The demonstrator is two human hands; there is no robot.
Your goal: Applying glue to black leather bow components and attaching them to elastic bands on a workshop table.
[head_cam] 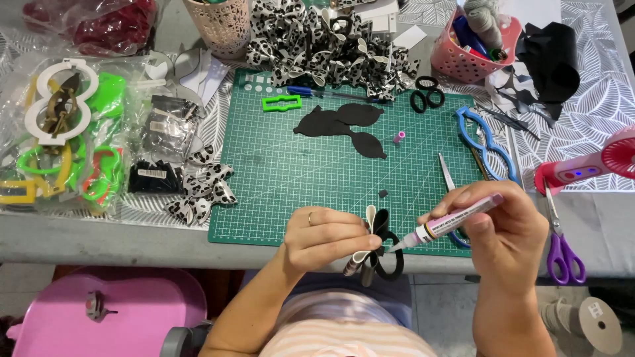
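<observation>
On green cutting mat [278, 172] edge | left hand [327, 238] grip holds folded ribbon bow [374, 248] | right hand [506, 228] grip holds, seemingly, glue pen [446, 225]

Bare forearms, gold ring [309, 218], striped pink-and-white top [344, 327]

Packaging and labels on the bench:

1. Clear plastic bag [63, 132], far left, flat; holds white, neon green, yellow and orange ring-shaped templates.
2. Clear plastic bag [109, 25], top left corner, crumpled; dark red contents.
3. Small clear packets [162, 129], just left of the green mat, stacked; black and silvery pieces inside.
4. White rectangular label [152, 173] on the lowest black packet.
5. Tube label [456, 218], white with dark print, wrapped round the pink glue tube held in the right hand [509, 231].
</observation>
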